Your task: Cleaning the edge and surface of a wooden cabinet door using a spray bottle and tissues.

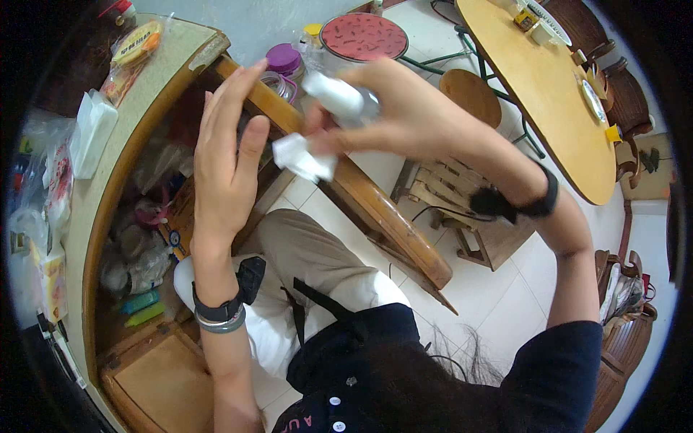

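Note:
My left hand (224, 168) is raised with straight fingers and the thumb apart, holding nothing. Its fingertips are by the upper end of an open wooden cabinet door (379, 203); whether they touch it I cannot tell. My right hand (400, 108) reaches over the door from the right and grips a white, partly clear bottle (341, 100), blurred by motion. A crumpled white tissue (303, 157) is also at the fingers of this hand, in front of the door's edge. Behind my left hand, the cabinet holds plastic bags (151, 265) and other items.
A countertop (157, 92) curves along the left, bearing a stack of white napkins (95, 132) and packets. Beyond the door stand a purple-lidded jar (283, 58), a red-topped round stool (364, 35) and a low wooden seat (444, 187). A dining table (547, 92) is at upper right.

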`<action>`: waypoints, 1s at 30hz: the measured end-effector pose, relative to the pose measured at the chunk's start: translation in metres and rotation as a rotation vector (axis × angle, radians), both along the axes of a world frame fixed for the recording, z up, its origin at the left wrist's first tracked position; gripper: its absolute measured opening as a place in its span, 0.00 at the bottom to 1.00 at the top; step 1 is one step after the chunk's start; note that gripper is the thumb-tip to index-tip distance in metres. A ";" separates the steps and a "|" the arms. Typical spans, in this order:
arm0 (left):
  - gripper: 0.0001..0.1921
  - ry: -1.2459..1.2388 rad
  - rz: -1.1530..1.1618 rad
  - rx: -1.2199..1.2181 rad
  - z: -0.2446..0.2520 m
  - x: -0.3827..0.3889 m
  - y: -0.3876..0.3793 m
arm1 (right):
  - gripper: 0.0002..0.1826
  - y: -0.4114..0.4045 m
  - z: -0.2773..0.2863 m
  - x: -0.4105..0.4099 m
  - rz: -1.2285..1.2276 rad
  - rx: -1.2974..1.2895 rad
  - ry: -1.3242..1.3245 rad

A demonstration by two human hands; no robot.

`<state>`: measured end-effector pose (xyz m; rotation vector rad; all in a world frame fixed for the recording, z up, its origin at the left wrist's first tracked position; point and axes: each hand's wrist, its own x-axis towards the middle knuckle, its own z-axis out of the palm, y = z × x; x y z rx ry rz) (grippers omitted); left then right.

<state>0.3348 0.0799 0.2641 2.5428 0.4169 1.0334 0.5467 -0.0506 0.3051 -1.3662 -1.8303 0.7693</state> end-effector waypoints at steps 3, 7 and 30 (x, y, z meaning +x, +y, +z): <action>0.25 0.055 0.010 0.049 0.002 0.001 -0.008 | 0.09 -0.054 0.000 -0.010 0.019 0.040 0.047; 0.25 0.069 0.042 0.068 -0.009 0.003 -0.010 | 0.09 -0.112 0.000 -0.012 0.009 -0.057 0.148; 0.32 -0.005 0.005 0.100 -0.022 0.006 -0.003 | 0.12 -0.085 -0.018 -0.015 -0.032 0.048 0.163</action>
